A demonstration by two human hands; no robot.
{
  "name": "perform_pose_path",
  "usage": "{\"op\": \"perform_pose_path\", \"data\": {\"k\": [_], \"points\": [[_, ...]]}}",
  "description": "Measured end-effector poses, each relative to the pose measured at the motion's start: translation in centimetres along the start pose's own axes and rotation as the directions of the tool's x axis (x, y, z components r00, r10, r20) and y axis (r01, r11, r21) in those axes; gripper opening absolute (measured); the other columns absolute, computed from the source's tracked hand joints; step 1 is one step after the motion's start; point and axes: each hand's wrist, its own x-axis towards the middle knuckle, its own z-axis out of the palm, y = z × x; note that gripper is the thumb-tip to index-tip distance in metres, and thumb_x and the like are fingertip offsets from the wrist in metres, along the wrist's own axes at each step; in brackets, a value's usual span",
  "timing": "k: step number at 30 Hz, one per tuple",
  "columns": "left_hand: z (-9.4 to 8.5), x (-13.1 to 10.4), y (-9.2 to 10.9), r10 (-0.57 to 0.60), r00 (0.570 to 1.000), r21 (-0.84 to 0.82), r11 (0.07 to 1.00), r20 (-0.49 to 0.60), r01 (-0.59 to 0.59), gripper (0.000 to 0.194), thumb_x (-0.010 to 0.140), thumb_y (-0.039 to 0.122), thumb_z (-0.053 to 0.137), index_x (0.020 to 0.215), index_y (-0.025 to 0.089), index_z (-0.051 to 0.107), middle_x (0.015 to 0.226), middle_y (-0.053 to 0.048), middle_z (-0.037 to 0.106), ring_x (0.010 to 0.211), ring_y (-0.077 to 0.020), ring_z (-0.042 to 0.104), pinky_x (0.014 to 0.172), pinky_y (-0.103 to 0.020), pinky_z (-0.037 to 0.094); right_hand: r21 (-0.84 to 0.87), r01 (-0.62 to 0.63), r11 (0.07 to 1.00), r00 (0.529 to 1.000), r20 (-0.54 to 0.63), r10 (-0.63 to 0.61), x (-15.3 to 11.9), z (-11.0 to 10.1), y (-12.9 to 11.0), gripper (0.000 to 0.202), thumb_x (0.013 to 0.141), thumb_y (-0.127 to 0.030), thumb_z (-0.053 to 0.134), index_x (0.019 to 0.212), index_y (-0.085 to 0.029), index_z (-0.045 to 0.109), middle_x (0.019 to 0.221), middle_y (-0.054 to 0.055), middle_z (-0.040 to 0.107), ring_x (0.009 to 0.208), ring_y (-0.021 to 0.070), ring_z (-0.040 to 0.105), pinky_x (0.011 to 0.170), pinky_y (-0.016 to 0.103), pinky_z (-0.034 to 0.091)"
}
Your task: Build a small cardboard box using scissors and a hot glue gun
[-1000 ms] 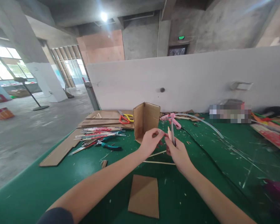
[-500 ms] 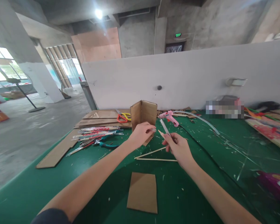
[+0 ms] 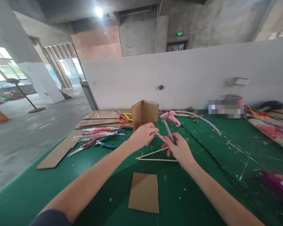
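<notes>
My right hand [image 3: 179,149] is closed round a slim grey craft knife [image 3: 169,131], which points up and away. Between its thumb and fingers it also grips a short wooden stick [image 3: 161,137]. The fingertips of my left hand [image 3: 143,135] are pinched together at the far end of that stick, over something small and pale that I cannot make out. Just behind my left hand stands a folded cardboard piece [image 3: 145,114], upright with a corner crease. Below the hands, two thin wooden sticks [image 3: 155,160] lie in a narrow V, partly covered by my right hand.
A cardboard square [image 3: 143,193] lies in front on the green table [image 3: 89,194]. Wrapped sticks [image 3: 94,135], teal-handled pliers [image 3: 108,146], scissors [image 3: 124,118] and cardboard strips [image 3: 58,150] are at left. A pink glue gun [image 3: 172,117] with its cable lies behind my right hand.
My hands have come together: the left fingertips now meet the end of the wooden stick, where a gap was before. The knife has tilted slightly.
</notes>
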Motion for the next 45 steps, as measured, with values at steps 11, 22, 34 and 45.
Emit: {"op": "perform_pose_path", "data": {"k": [11,22,34,45], "points": [[0.2,-0.5,1.4,0.241,0.949,0.354,0.886,0.201,-0.3,0.024,0.095,0.018,0.037,0.095,0.013,0.061,0.087,-0.005,0.059,0.081,-0.017,0.054,0.076,-0.028,0.046,-0.132,-0.027,0.991,0.999,-0.042,0.022,0.2,-0.6,0.3,0.022,0.085,-0.044,0.045,0.09,-0.023,0.042,0.049,-0.006,0.059,0.025,0.009,0.037,0.026,0.019,0.023],[0.7,-1.3,1.5,0.319,0.929,0.431,0.823,0.188,-0.37,0.033,0.096,0.015,0.027,0.111,0.01,0.055,0.092,-0.009,0.061,0.085,-0.018,0.054,0.077,-0.03,0.048,-0.036,-0.194,0.98,0.975,0.1,0.197,0.0,-1.1,-0.8,0.017,0.086,-0.038,0.047,0.085,-0.022,0.044,0.039,-0.009,0.047,0.024,0.0052,0.025,0.027,0.015,0.013],[-1.3,-0.2,2.6,-0.126,0.986,0.517,0.855,0.11,0.052,0.048,0.09,0.015,0.04,0.137,0.02,0.032,0.105,-0.008,0.057,0.072,-0.0173,0.062,0.056,-0.027,0.044,-0.697,0.074,0.714,0.988,-0.045,-0.146,3.0,-3.4,0.5,0.026,0.094,-0.039,0.033,0.089,-0.02,0.05,0.066,0.005,0.06,0.054,0.0168,0.055,0.051,0.026,0.033],[2.6,-1.6,3.1,-0.136,0.916,0.222,0.974,0.376,0.053,0.021,0.087,0.038,0.05,0.087,0.019,0.058,0.091,-0.005,0.065,0.081,-0.0207,0.063,0.06,-0.027,0.045,-0.89,0.163,0.426,0.933,-0.002,-0.361,4.6,-6.6,3.6,0.031,0.095,-0.03,0.029,0.099,-0.018,0.057,0.098,0.013,0.062,0.088,0.0241,0.055,0.069,0.032,0.037]]}}
